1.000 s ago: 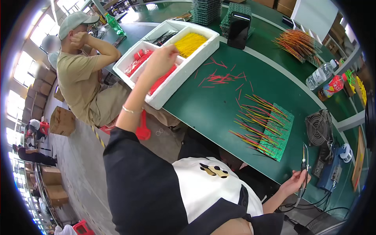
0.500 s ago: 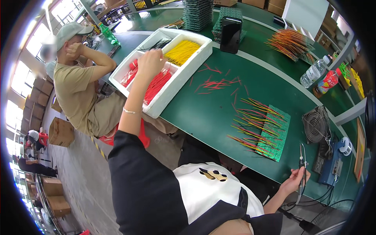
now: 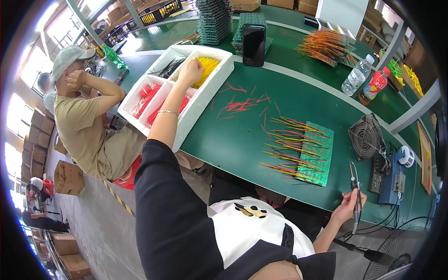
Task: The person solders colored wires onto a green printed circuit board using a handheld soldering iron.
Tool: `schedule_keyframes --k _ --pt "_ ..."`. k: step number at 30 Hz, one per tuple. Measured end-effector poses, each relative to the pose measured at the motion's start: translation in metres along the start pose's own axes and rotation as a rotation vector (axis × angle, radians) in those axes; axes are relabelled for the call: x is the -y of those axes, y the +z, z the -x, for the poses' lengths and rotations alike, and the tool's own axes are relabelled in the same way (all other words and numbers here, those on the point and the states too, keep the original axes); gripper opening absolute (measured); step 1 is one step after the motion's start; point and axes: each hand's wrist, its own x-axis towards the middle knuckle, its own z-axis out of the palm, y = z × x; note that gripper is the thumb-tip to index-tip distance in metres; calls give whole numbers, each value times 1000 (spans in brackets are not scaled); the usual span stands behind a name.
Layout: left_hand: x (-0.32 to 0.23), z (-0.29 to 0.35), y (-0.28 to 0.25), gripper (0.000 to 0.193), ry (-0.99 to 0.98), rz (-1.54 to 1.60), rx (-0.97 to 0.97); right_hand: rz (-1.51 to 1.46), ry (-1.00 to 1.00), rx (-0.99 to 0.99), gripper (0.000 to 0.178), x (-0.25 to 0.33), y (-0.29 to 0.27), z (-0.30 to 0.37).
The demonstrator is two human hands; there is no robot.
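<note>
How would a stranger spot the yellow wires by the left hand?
Find the green table, then the white foam box at its left. The yellow wires lie in its upper-right compartment, partly behind the person's left hand. Their colour sets them apart from the box's red wires and black wires.

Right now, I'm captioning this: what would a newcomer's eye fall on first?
Probably the white foam box at left, bright with red wires and yellow wires, the left hand over it. Next, a red and yellow wire fan across the rectangular green board right of centre. Farther right, the right hand holds a slim, pen-shaped tool.
</note>
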Motion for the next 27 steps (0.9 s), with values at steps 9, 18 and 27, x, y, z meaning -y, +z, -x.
schedule_keyframes --k 9,18,27 --pt "-7 -1 -20 23 -235 571 -69 42 -6 14 14 -4 -1 -2" --pt "-2 -6 -22 21 -286 1219 -84 48 17 19 13 -2 0 -4" --pt "14 -12 -14 22 -227 1114 11 47 -4 30 13 -2 0 -3"
